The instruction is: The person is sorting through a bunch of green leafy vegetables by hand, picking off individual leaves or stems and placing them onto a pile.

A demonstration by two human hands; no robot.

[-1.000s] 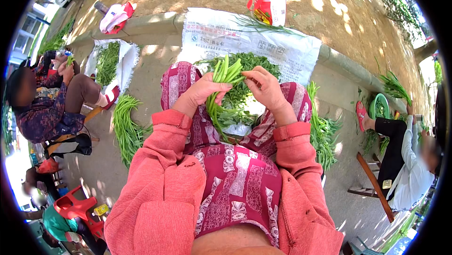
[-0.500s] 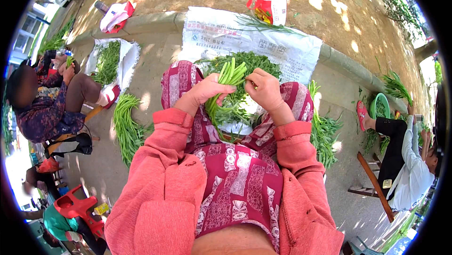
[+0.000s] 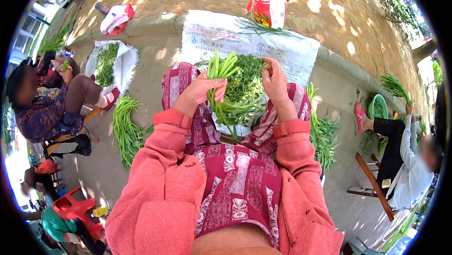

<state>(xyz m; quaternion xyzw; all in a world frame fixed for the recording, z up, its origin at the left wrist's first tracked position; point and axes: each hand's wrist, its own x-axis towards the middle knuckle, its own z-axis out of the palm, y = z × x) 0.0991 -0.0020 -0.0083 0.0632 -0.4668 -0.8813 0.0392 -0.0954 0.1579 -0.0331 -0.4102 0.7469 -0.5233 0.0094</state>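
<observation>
My left hand (image 3: 205,88) is wrapped round a bunch of long green vegetable stems (image 3: 224,66). The cut-looking ends stick up above the thumb, and the leafy ends hang down between my knees. To the right of the bunch, apart from it, my right hand (image 3: 275,81) is raised with thumb and fingers pinched together. Whatever they hold is too small to make out. Beneath both hands a heap of loose green leaves (image 3: 247,83) lies on a white woven sack (image 3: 202,40) spread over the ground in front of me.
More stems lie in a pile (image 3: 125,123) at my left and another (image 3: 325,135) at my right. A red-and-white bag (image 3: 270,8) stands beyond the sack. People sit on both sides, with a green basin (image 3: 378,106) at the right and a red plastic stool (image 3: 73,205) at lower left.
My right hand has moved up and to the right, away from the stems it was close against. The bunch in my left hand has shifted slightly left and stands more upright.
</observation>
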